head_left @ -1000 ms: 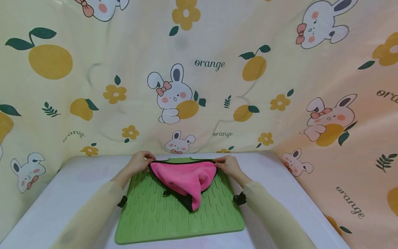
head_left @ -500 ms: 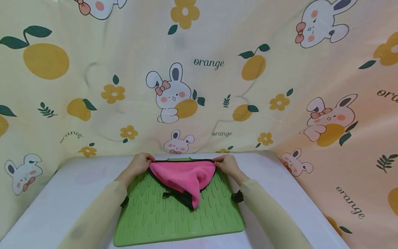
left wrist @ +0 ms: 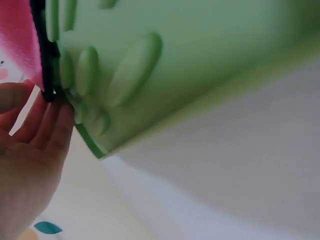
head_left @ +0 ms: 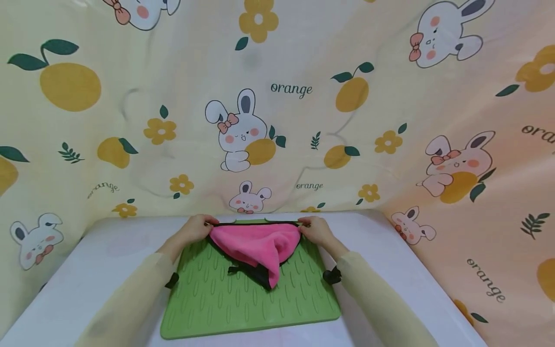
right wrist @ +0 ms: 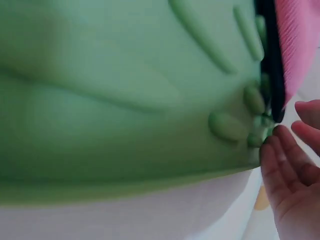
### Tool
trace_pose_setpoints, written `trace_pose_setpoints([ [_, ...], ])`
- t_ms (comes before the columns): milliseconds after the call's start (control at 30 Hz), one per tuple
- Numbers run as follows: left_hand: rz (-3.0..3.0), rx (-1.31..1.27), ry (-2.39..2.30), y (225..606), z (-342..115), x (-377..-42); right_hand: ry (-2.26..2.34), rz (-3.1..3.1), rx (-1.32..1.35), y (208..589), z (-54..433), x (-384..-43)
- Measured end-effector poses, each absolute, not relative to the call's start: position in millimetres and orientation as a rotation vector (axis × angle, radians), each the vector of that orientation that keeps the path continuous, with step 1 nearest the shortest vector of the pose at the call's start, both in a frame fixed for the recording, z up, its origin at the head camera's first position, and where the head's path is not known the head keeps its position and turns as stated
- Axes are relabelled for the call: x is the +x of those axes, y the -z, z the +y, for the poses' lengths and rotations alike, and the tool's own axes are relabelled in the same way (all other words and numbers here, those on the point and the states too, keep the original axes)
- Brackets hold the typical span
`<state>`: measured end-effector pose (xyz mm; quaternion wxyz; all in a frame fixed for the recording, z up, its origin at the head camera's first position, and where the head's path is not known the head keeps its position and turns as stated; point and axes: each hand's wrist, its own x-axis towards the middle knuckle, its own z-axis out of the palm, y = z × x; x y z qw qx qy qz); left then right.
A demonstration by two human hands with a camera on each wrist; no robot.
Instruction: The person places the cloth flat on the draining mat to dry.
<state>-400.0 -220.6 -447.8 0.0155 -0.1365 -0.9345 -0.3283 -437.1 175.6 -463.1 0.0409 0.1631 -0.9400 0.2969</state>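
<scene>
A pink cloth piece with black edging [head_left: 256, 238] lies on a green ribbed mat [head_left: 243, 308] in the head view. Its straight black-edged side runs along the far end, and its bunched tip points toward me. At the left corner, my left hand [head_left: 197, 229] pinches the cloth between thumb and fingers. My right hand [head_left: 318, 231] holds the opposite corner by its fingertips. From the left wrist, the black edge meets the fingers of my left hand [left wrist: 35, 150]. In the right wrist view, my right hand [right wrist: 297, 175] is at the black corner, its thumb partly cut off.
The mat lies on a white table [head_left: 121, 250]. Behind and to the right hangs a cream curtain [head_left: 282, 135] printed with rabbits and oranges. A small black strap end [head_left: 234, 270] sticks out at the cloth's left side. Dark wrist bands [head_left: 332, 275] sit below the sleeves.
Both hands stay at the cloth's two far corners. The cloth's near tip has shifted slightly away from me, and the view has swayed a little.
</scene>
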Motion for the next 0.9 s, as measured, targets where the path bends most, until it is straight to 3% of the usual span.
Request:
trace_pose_setpoints([
  [433, -2.722, -0.553, 1.100, 436.3, -208.4, -347.5, -1.164, -2.749, 0.521, 451.5, 186.6, -369.0],
  [900, -2.666, -0.834, 1.031, 450.6, -160.2, -293.9, -1.280, -2.724, 0.834, 451.2, 166.2, -319.3],
])
